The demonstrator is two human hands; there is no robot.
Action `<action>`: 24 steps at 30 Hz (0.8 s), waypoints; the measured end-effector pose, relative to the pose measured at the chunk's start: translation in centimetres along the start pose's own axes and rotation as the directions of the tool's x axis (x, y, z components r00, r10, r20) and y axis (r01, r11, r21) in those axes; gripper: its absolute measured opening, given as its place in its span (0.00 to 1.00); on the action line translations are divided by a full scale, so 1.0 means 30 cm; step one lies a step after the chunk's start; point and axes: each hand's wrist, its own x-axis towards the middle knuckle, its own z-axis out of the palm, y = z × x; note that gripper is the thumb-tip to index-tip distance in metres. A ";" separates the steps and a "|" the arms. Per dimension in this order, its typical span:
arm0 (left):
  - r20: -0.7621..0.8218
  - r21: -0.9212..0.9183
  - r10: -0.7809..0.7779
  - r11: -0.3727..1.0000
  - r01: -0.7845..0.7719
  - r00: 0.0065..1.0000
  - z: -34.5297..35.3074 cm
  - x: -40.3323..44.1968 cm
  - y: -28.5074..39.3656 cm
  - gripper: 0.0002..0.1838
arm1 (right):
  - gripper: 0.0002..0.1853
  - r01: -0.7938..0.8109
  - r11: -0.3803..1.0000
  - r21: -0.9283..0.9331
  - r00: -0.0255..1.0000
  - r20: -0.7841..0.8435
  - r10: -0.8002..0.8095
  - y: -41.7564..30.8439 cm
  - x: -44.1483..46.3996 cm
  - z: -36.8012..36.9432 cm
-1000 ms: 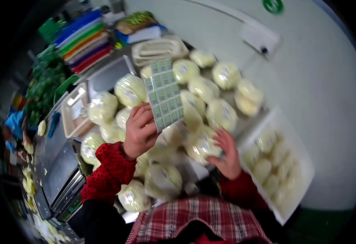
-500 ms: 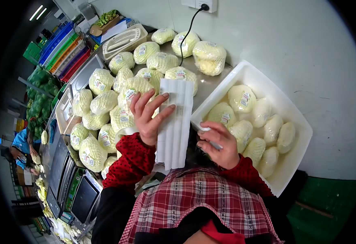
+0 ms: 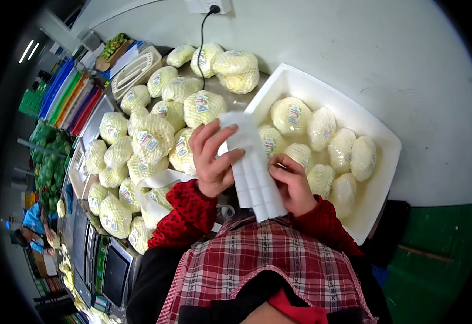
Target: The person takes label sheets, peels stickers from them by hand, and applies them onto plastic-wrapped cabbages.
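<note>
A white sheet with long parallel folds, which looks like paper, is held up in front of my apron. My left hand grips it from the left, the thumb behind and the fingers bent over its face. My right hand is closed in a pinch at the sheet's right edge; the fingertips are partly hidden. A loop of white strip hangs by my left wrist, over the wrapped vegetables. Those pale, cabbage-like vegetables wear foam nets and film with small printed labels, and they are piled left of my hands.
A white tub on the right holds several more wrapped vegetables. A black cable drops from the wall socket onto the table. Baskets and coloured crates stand at the far left. Another person works at the lower left.
My right hand, earlier apart from the sheet with a small white piece in its fingers, is now at the sheet's edge. The sheet has tilted, and the view has shifted right.
</note>
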 end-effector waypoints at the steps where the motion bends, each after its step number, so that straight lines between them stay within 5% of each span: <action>1: 0.142 0.006 -0.014 1.000 0.014 0.990 -0.010 0.026 -0.009 0.09 | 0.08 -0.002 0.990 -0.139 1.000 0.031 0.006 0.002 0.002 -0.035; 2: 0.281 0.015 -0.031 1.000 0.027 0.959 -0.006 0.047 -0.019 0.09 | 0.10 -0.006 0.961 -0.276 0.998 0.060 0.023 -0.004 0.002 -0.055; 4: 0.312 0.079 -0.027 0.997 0.003 0.950 0.031 0.076 -0.043 0.10 | 0.19 0.187 0.883 -0.429 0.981 0.036 -0.191 -0.018 -0.006 -0.065; 6: 0.448 0.080 -0.001 0.996 -0.039 0.894 0.039 0.073 -0.059 0.09 | 0.23 0.426 0.686 -0.590 0.902 0.226 -0.367 -0.038 -0.024 -0.110; 9: 0.549 0.031 0.086 0.992 -0.122 0.832 0.069 0.055 -0.030 0.08 | 0.25 0.336 0.401 -0.852 0.941 0.292 -0.169 -0.067 -0.095 -0.032; 12: 0.608 -0.036 0.163 0.983 -0.178 0.777 0.070 0.058 -0.038 0.12 | 0.18 0.191 0.547 -0.815 0.976 0.101 -0.190 0.023 -0.068 -0.130; 14: 0.256 -0.034 -0.183 0.980 0.198 0.949 0.052 0.078 -0.049 0.23 | 0.14 0.080 0.917 -0.391 0.988 -0.094 -0.127 0.014 -0.088 -0.125; 15: 0.266 -0.007 -0.284 0.955 0.297 0.921 0.041 0.057 -0.110 0.36 | 0.14 0.091 0.936 -0.341 0.982 -0.128 -0.142 0.018 -0.096 -0.133; 16: 0.330 -0.075 -0.447 0.865 0.495 0.831 0.047 0.037 -0.137 0.32 | 0.14 0.102 0.952 -0.289 0.975 -0.163 -0.154 0.025 -0.104 -0.143; 18: 0.676 -0.456 -0.547 0.216 0.863 0.494 0.080 0.008 -0.146 0.25 | 0.14 0.095 0.955 -0.280 0.973 -0.175 -0.148 0.048 -0.111 -0.153; 20: 0.706 -0.543 -0.600 -0.117 0.832 0.376 0.105 -0.005 -0.115 0.13 | 0.14 0.094 0.957 -0.275 0.974 -0.175 -0.146 0.056 -0.099 -0.151; 24: 0.718 -0.600 -0.596 -0.269 0.753 0.360 0.127 -0.001 -0.105 0.10 | 0.13 0.113 0.967 -0.227 0.955 -0.244 -0.168 0.067 -0.096 -0.156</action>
